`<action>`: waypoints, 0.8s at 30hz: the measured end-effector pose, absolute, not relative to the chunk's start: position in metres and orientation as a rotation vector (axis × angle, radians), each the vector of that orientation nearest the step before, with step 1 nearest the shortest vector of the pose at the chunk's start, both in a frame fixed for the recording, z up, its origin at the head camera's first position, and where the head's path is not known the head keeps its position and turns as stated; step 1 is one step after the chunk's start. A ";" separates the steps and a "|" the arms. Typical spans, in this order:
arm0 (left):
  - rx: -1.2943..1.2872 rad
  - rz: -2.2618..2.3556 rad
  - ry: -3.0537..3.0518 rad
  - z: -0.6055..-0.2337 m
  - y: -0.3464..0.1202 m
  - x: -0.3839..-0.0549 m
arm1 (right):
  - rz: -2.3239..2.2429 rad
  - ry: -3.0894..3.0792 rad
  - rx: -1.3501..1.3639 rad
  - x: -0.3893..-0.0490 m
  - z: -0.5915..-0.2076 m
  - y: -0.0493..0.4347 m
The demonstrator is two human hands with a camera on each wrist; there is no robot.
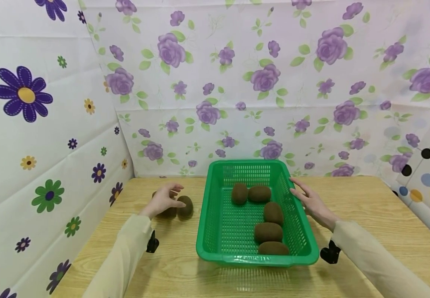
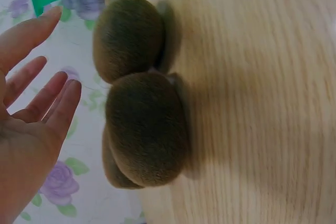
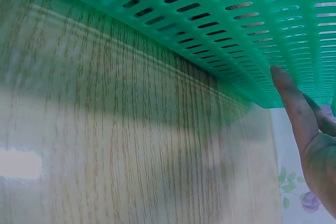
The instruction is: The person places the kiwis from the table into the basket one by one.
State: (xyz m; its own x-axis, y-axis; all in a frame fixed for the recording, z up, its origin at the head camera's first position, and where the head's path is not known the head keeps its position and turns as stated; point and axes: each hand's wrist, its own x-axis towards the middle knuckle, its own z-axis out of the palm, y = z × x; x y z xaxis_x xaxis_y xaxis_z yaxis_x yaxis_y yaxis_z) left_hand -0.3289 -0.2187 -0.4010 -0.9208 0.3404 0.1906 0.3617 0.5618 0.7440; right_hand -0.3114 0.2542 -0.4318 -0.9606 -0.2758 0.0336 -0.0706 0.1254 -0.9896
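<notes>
My left hand is over a small group of brown kiwis on the table, its fingers apart and holding nothing. Beside its thumb lies one kiwi; another kiwi is partly hidden under the hand. The left wrist view shows three: an upper kiwi, a nearer kiwi, and one mostly hidden behind it. A green plastic basket with slotted walls contains several kiwis. At its right rim rests my right hand, fingers extended along the outer wall.
The light wood-grain table runs back to a flowered cloth backdrop. On the left hangs another cloth with daisy prints. Inside the basket, kiwis lie mostly along the right side and at the back.
</notes>
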 end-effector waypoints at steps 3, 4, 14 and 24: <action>-0.590 -1.241 -2.797 -0.405 -0.220 -0.330 | -1.957 2.228 -0.340 -0.312 -0.432 0.254; -0.574 -1.209 -2.815 -0.406 -0.221 -0.330 | -1.962 2.224 -0.340 -0.312 -0.432 0.254; -0.516 -1.017 -2.917 -0.415 -0.220 -0.332 | -1.967 2.217 -0.343 -0.313 -0.432 0.253; -0.583 -0.922 -2.996 -0.419 -0.210 -0.338 | -1.965 2.213 -0.347 -0.312 -0.432 0.254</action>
